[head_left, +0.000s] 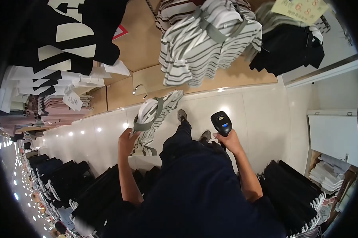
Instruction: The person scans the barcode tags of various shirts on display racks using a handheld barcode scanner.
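My left hand (pixel 128 141) is closed around the top of a white shirt with grey-green stripes (pixel 159 115). The shirt has a green collar and hangs sideways over the floor; a metal hanger hook (pixel 139 88) shows just above it. In my right hand (pixel 230 142) is a black handheld barcode scanner (pixel 221 122) with a small blue light, its head pointing away from me. My fingers wrap its handle, which is partly hidden by them. The scanner and the shirt are well apart.
Ahead hang similar striped shirts (pixel 210 45), black polo shirts (pixel 288 49) and a yellow sign (pixel 300 10). A black printed top (pixel 72 39) hangs at the left. Racks of dark garments (pixel 288 194) stand on both sides of me. A white cabinet (pixel 333 137) is at the right.
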Motion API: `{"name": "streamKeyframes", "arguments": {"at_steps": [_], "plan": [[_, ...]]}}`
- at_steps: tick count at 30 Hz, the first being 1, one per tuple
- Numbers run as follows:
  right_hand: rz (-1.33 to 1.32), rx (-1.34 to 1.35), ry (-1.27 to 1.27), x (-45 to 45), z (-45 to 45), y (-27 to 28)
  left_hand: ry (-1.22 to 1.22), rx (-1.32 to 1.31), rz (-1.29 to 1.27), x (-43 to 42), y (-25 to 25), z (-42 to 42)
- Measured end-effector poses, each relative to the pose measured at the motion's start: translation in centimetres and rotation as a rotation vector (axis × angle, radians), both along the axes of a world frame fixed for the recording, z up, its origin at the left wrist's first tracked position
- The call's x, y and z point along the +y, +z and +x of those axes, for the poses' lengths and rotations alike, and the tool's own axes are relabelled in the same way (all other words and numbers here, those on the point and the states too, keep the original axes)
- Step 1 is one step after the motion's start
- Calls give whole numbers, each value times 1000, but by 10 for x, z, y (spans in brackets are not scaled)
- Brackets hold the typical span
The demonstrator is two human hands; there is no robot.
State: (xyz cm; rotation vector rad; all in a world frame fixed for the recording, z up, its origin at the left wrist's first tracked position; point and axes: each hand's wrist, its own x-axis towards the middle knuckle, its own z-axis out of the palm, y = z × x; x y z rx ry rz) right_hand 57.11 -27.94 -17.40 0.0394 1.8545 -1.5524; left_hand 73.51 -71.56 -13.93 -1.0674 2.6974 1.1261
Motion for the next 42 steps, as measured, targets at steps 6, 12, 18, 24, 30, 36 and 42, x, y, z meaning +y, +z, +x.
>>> {"name": "streamKeyframes", "arguments": {"at_steps": [6, 12, 18, 24, 30, 36, 42], "plan": [[-135, -44, -224, 26, 18, -35, -118, 53, 21, 39, 91, 9], [-334, -144, -583, 64, 20, -74, -190, 442, 282, 55, 128, -4], [-434, -223, -876, 106, 31, -112, -238, 648, 251, 67, 160, -37], [-476, -226, -1036, 129, 37, -157, -275, 818, 271, 70, 190, -67], [-618, -375, -1157, 128, 31, -201, -287, 970, 233, 71, 212, -65], [-1001, -385, -1173, 118, 31, -204, -216, 986, 171, 82, 216, -58], [-1156, -149, -1144, 137, -12, -152, -322, 816, 144, 68, 207, -46]]}}
